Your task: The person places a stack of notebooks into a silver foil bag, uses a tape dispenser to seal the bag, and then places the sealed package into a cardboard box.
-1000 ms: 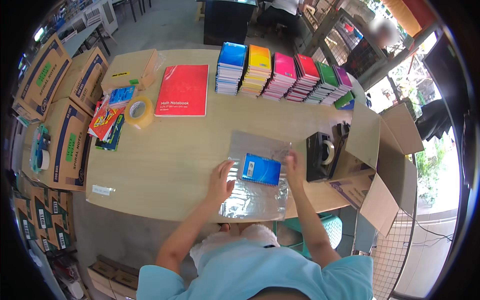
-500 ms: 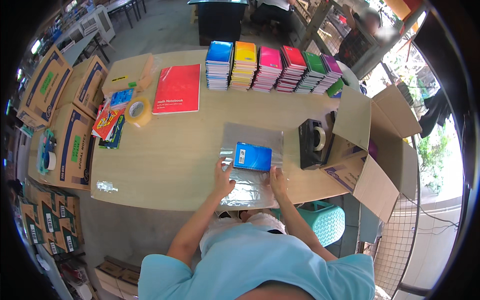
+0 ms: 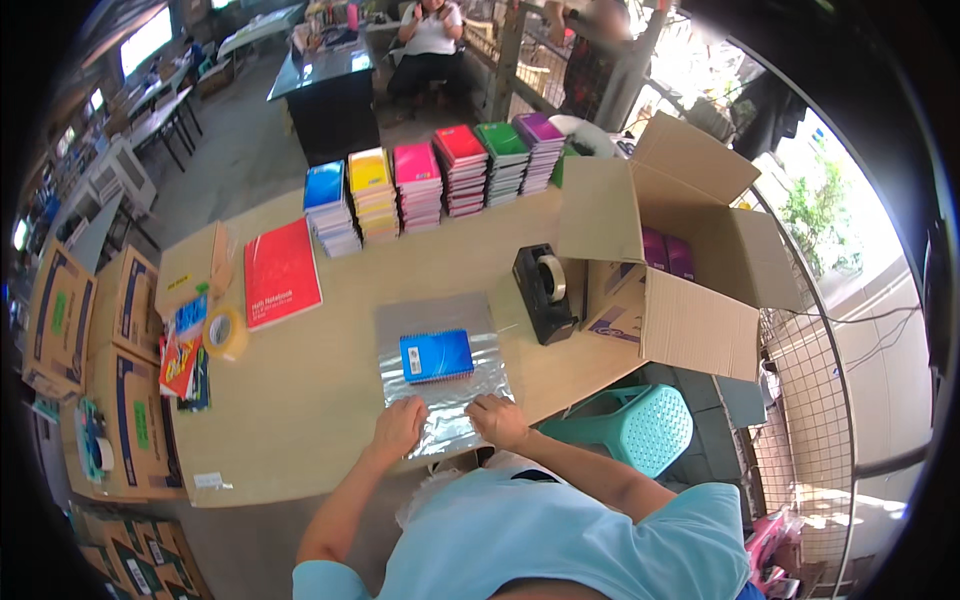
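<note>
A blue spiral notebook lies flat, barcode side up, on a clear plastic sheet near the table's front edge. My left hand is at the near left part of the plastic, its fingers curled in and closed on the edge. Opposite it, my right hand pinches the near right part, thumb and fingers together. Both hands are just nearer to me than the notebook and apart from it. Whether the plastic is a loose sheet or a bag I cannot tell.
Stacks of coloured notebooks line the far edge. A black tape dispenser and an open carton stand right. A red notebook, a tape roll and cartons are left. A teal stool stands below the table edge.
The view has swung right and up. My hands have drawn back from beside the notebook to the plastic's near edge, and their fingers have closed. The notebook stays on the plastic.
</note>
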